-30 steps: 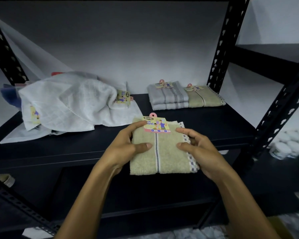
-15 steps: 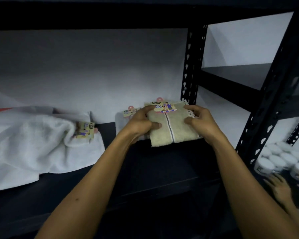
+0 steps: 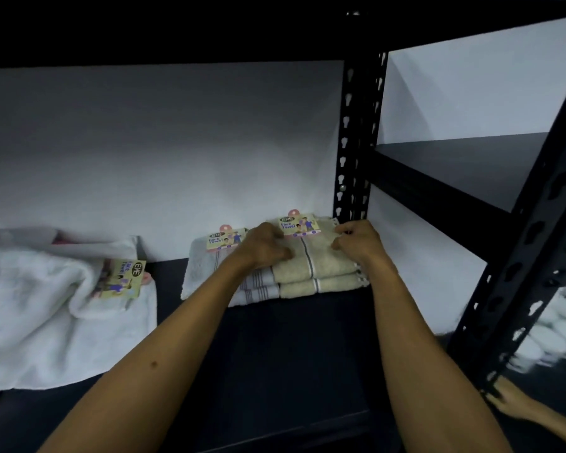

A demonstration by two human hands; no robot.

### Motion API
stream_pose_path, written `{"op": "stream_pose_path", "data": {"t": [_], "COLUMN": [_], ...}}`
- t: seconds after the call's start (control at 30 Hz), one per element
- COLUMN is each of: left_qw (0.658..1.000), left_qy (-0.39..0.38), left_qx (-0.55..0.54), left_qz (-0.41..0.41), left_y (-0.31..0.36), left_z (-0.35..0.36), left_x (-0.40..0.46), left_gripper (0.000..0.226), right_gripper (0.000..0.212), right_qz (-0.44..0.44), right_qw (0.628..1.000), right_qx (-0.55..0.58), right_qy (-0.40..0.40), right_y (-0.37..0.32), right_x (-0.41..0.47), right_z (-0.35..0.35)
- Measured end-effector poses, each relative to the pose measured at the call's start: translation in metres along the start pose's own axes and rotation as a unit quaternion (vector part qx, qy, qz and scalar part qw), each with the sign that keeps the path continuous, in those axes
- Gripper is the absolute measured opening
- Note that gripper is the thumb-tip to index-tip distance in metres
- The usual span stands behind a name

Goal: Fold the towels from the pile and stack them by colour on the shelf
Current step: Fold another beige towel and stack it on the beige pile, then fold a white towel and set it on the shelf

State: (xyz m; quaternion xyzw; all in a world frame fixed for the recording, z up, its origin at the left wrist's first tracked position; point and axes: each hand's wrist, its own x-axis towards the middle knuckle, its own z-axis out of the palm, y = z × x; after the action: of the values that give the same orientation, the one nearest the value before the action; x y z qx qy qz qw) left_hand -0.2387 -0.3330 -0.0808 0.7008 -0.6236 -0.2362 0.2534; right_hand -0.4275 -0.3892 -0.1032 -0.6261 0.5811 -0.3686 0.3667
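Nearest, the white towel pile (image 3: 46, 308) slumps on the black shelf (image 3: 291, 348), its left side cut off. Further back, both hands curl onto the top beige towel (image 3: 311, 259), stacked on another beige one. The left hand (image 3: 262, 248) hides part of the grey folded towels (image 3: 209, 273) beside it; the right hand (image 3: 356, 241) covers the far corner by the upright post (image 3: 356, 135).

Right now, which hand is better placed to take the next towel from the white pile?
Left hand: the white pile lies on its side. The right hand would cross over.
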Motion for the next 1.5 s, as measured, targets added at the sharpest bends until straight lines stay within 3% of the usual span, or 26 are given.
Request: {"op": "stream_pose_path", "data": {"t": [0.07,0.13,0.23,0.33,0.5,0.8,0.9,1.07,1.17,1.27,1.4,1.5], "left_qw": [0.999,0.992,0.975,0.981,0.968,0.961,0.972,0.977,0.97,0.955,0.932,0.919], "left_qy": [0.026,0.105,0.214,0.155,0.062,-0.024,-0.001,0.113,0.182,0.238,0.292,0.29], "left_qx": [0.039,0.038,0.016,0.112,0.243,0.274,0.231,0.161,0.144,0.166,0.211,0.265], "left_qz": [0.02,0.052,0.062,0.04,0.018,0.007,0.038,0.076,0.067,0.056,0.046,0.026], "left_y": [0.001,0.001,-0.015,-0.046,-0.076,-0.071,-0.074,-0.11,-0.142,-0.172,-0.21,-0.232], "left_z": [0.0,-0.005,-0.017,-0.023,-0.011,-0.013,-0.021,-0.058,-0.099,-0.142,-0.199,-0.229], "left_x": [-0.001,-0.004,-0.01,-0.016,-0.022,-0.025,-0.031,-0.064,-0.093,-0.128,-0.171,-0.193], "left_gripper": [0.056,0.043,0.028,0.032,0.054,0.051,0.052,0.064,0.048,0.033,0.031,0.034], "right_gripper": [0.037,0.032,0.032,0.036,0.047,0.047,0.051,0.053,0.048,0.047,0.042,0.047], "right_qz": [0.001,-0.002,-0.107,-0.211,-0.185,-0.141,-0.162,-0.254,-0.289,-0.291,-0.277,-0.247], "right_qw": [0.997,0.981,0.961,0.946,0.901,0.857,0.881,0.915,0.918,0.919,0.926,0.936], "right_qx": [-0.08,-0.192,-0.249,-0.241,-0.376,-0.469,-0.423,-0.291,-0.229,-0.194,-0.127,-0.056], "right_qy": [0.008,0.035,0.052,-0.041,-0.116,-0.16,-0.135,-0.113,-0.148,-0.181,-0.223,-0.243], "right_y": [-0.004,-0.01,-0.021,-0.025,-0.008,-0.021,-0.038,-0.083,-0.106,-0.126,-0.151,-0.169], "right_x": [-0.001,-0.004,-0.005,-0.007,-0.007,-0.009,-0.017,-0.051,-0.074,-0.093,-0.114,-0.128], "right_z": [-0.001,0.0,0.008,0.025,0.042,0.049,0.051,0.085,0.125,0.17,0.232,0.272]}}
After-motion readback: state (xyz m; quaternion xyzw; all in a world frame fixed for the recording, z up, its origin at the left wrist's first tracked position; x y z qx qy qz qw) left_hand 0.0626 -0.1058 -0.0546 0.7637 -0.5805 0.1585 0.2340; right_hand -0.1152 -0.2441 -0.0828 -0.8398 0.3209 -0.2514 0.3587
